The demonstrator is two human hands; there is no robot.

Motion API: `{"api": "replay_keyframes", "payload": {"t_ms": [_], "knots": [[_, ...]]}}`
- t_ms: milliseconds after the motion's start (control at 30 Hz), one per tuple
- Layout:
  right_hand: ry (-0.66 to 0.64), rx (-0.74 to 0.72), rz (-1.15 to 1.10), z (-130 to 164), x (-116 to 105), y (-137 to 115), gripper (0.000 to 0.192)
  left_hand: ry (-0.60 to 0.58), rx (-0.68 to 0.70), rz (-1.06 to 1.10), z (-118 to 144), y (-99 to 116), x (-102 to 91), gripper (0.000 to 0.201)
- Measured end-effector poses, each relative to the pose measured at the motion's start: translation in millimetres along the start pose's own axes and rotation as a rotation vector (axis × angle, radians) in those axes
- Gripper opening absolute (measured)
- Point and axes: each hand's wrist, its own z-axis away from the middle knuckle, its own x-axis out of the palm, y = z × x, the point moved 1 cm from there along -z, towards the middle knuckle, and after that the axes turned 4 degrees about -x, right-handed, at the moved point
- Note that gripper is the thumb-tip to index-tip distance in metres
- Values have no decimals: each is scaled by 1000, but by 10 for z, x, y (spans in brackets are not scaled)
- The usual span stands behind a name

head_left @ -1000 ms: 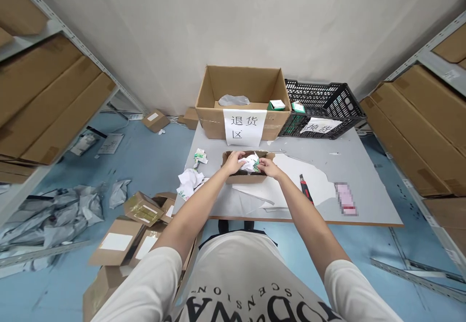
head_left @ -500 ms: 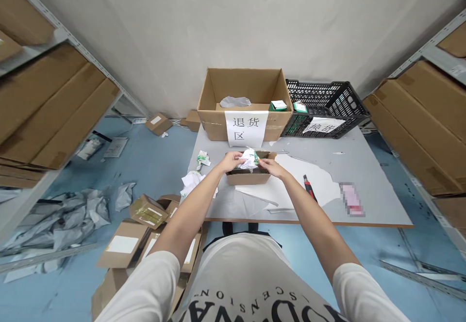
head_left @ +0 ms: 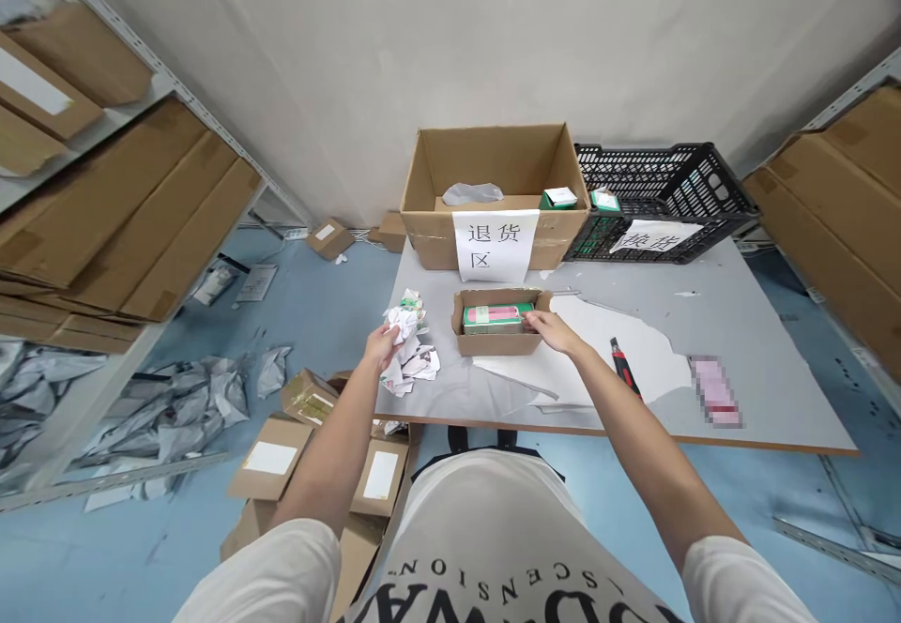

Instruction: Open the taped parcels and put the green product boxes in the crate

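Note:
My left hand (head_left: 382, 346) is closed on crumpled paper (head_left: 404, 323), white with green print, at the table's left edge. More crumpled paper (head_left: 420, 362) lies just beneath it. In front of me stands a small open carton (head_left: 497, 345), and inside it a green and pink box (head_left: 493, 317) is lying flat. The fingers of my right hand (head_left: 551, 330) reach over the carton's right side and pinch the right end of that box. Their tips are partly hidden inside the carton.
Behind the carton stand a large cardboard box (head_left: 427, 240) with a paper sign and a black plastic crate (head_left: 732, 220). White sheets (head_left: 658, 357), a red and black utility knife (head_left: 625, 367) and a blurred pink item (head_left: 716, 391) lie to the right. Cartons (head_left: 271, 457) crowd the floor at left.
My left hand has moved left out of the carton with the crumpled paper. My right hand has let go of the paper and taken the box's end. The box now shows.

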Motion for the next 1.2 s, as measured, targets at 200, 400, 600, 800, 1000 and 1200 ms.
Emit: {"api": "replay_keyframes", "payload": {"t_ms": [200, 400, 600, 800, 1000, 1200], "knots": [[32, -376, 675, 302, 153, -250, 72, 79, -8, -142, -79, -272, 168, 27], [96, -350, 888, 513, 511, -181, 69, 166, 146, -362, -131, -243, 239, 54], [62, -306, 877, 574, 556, -128, 63, 157, 513, -521, 248, -117, 410, 66], [-28, -219, 726, 542, 477, -259, 51, -350, 1005, -755, 991, 27, 1052, 33], [-137, 6, 624, 282, 299, -363, 38, -292, 896, -1129, 1066, 21, 1459, 35], [-240, 31, 811, -212, 200, -392, 24, -221, 911, -1229, 987, 44, 1385, 65]]}}
